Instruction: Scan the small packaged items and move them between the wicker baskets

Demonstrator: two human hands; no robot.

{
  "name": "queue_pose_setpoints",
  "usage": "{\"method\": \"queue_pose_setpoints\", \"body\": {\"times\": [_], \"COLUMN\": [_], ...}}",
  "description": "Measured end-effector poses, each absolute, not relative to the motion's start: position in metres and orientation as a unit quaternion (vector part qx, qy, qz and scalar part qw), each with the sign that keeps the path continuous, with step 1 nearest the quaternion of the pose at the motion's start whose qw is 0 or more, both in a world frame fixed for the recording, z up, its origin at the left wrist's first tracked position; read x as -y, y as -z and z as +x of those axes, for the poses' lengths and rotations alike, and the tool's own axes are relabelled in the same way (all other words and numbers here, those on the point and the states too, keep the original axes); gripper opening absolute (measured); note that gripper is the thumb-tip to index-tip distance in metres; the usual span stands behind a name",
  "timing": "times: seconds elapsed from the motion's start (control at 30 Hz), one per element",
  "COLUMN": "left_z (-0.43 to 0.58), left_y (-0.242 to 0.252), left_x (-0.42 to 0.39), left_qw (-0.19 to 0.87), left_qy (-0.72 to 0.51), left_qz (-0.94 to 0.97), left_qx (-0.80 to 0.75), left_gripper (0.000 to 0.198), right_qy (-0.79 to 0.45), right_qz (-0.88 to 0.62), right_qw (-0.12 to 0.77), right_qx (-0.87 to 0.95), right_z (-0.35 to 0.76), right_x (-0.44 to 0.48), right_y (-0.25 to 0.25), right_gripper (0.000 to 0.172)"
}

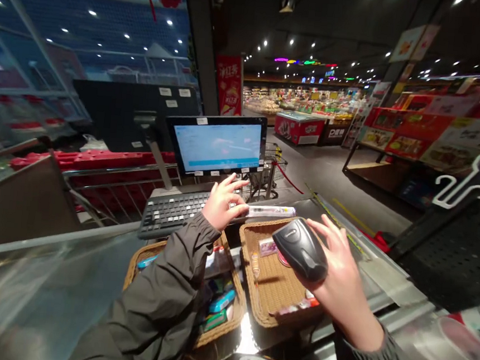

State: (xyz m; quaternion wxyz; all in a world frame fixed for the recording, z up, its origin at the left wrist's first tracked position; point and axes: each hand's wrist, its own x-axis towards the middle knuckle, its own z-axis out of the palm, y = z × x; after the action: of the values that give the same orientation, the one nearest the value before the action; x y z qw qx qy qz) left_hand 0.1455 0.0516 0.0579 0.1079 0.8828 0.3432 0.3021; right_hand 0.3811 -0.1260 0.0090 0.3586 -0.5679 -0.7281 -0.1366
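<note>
My right hand [343,273] is wrapped around a black handheld barcode scanner [301,250], held above the right-hand wicker basket [244,247]. That basket contains several small packaged items. My left hand [223,204] hovers at the right end of the black keyboard [174,213], just below the lit monitor [220,144], with its fingers spread. Close to the left thumb is a long, slim, pale package [271,211] behind the basket's far rim; whether the thumb touches it I cannot tell. My left sleeve partly covers a second wicker basket [233,325] holding several small packs.
A dark second display [132,114] stands at the back left. Metal counter surface [68,266] extends to the left. A white hanger [460,182] hangs on the right, above a blurred clear cup [457,339]. Shopping carts [272,169] stand beyond the counter.
</note>
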Motion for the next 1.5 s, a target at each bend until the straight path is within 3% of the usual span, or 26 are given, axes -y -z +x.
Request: {"method": "queue_pose_setpoints", "body": {"times": [0.47,0.8,1.13,1.5], "left_z": [0.044,0.007,-0.015,-0.043], "left_y": [-0.074,-0.069,-0.05,0.005], "left_x": [-0.003,0.011,0.017,0.028], "left_qw": [0.067,0.07,0.087,0.135], "left_qy": [-0.35,-0.38,-0.351,-0.264], "left_qz": [0.841,0.828,0.83,0.818], "left_qx": [-0.407,-0.406,-0.425,-0.492], "left_gripper": [0.026,0.03,0.028,0.03], "right_qy": [0.117,0.102,0.077,0.041], "right_qz": [-0.473,-0.471,-0.493,-0.517], "right_qw": [0.367,0.355,0.346,0.309], "right_qx": [0.792,0.801,0.795,0.797], "right_z": [0.305,0.275,0.262,0.255], "right_x": [0.13,0.14,0.151,0.154], "right_y": [-0.019,-0.017,-0.01,0.0], "right_gripper": [0.033,0.042,0.034,0.045]}}
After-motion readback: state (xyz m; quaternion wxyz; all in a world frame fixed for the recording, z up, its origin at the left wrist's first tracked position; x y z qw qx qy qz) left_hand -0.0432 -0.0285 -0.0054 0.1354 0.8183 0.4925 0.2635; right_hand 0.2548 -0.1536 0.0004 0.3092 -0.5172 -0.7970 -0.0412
